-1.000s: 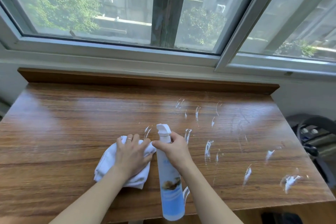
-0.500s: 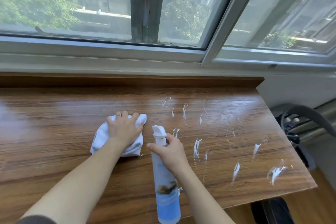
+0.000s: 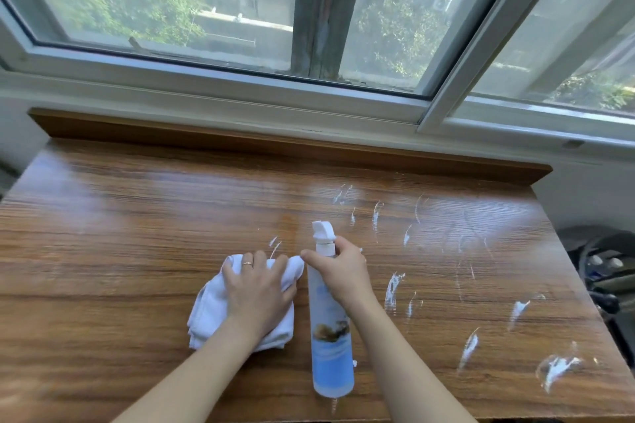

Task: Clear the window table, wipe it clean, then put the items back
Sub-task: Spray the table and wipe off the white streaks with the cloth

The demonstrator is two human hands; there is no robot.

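The wooden window table (image 3: 137, 251) fills the lower view, its right half streaked with white foam (image 3: 391, 288). My left hand (image 3: 257, 288) presses flat on a white cloth (image 3: 209, 312) near the table's middle front. Just to its right, my right hand (image 3: 340, 271) grips the neck of a tall blue-and-white spray bottle (image 3: 331, 347), whose white nozzle points away from me toward the window.
A raised wooden ledge (image 3: 275, 144) runs along the table's back under the white window frame (image 3: 240, 93). Dark gear with cables (image 3: 604, 271) sits beyond the table's right edge. More foam blobs (image 3: 556, 367) lie at the front right corner.
My left hand has slid the cloth back toward me and to the right, close against the bottle. The right hand keeps hold of the bottle in about the same place.
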